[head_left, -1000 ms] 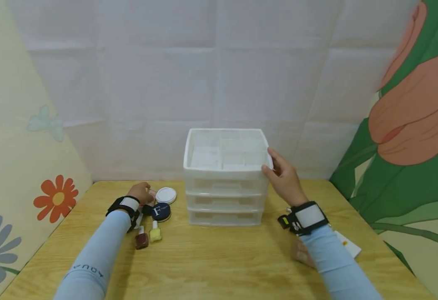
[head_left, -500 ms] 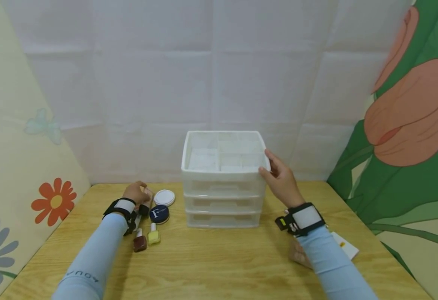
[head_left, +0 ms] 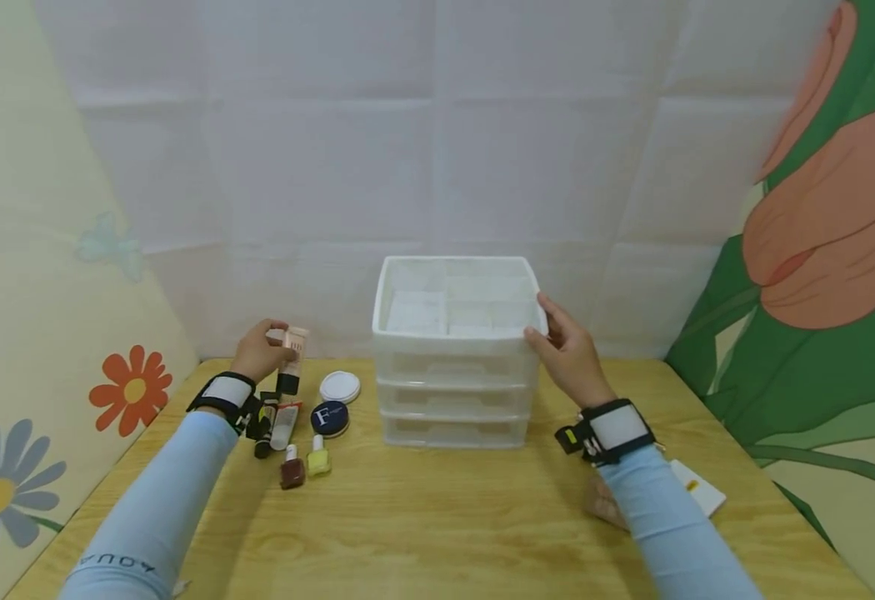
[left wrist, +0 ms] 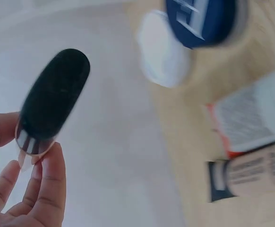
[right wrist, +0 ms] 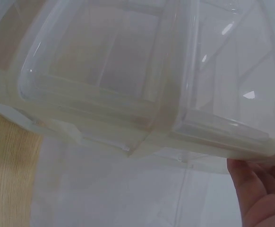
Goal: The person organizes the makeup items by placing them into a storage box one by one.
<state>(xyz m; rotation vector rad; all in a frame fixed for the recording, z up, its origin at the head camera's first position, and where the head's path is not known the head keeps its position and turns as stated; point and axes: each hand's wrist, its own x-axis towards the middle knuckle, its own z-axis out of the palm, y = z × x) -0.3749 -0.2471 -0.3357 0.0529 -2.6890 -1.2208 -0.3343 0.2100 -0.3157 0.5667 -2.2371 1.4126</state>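
Note:
My left hand (head_left: 259, 353) pinches a pinkish cosmetic tube (head_left: 294, 343) with a black cap, raised above the table's back left; in the left wrist view its dark cap (left wrist: 57, 94) faces the camera. My right hand (head_left: 571, 354) holds the right top rim of a white drawer unit (head_left: 454, 392), thumb at the front and fingers on the side. The unit has three translucent drawers and a divided top tray. In the right wrist view, fingers (right wrist: 255, 189) touch the edge of the translucent unit (right wrist: 104, 85).
Left of the unit lie a white round lid (head_left: 340, 387), a navy round compact (head_left: 330, 418), a white tube (head_left: 284, 427), a black-capped tube (head_left: 265, 421), and dark red (head_left: 292, 472) and yellow (head_left: 319, 460) nail polish bottles. A white box (head_left: 700, 490) lies beside my right forearm.
My left hand has lifted the tube up off the table from among the other cosmetics, moving slightly left. The right hand stays at the drawer unit's rim.

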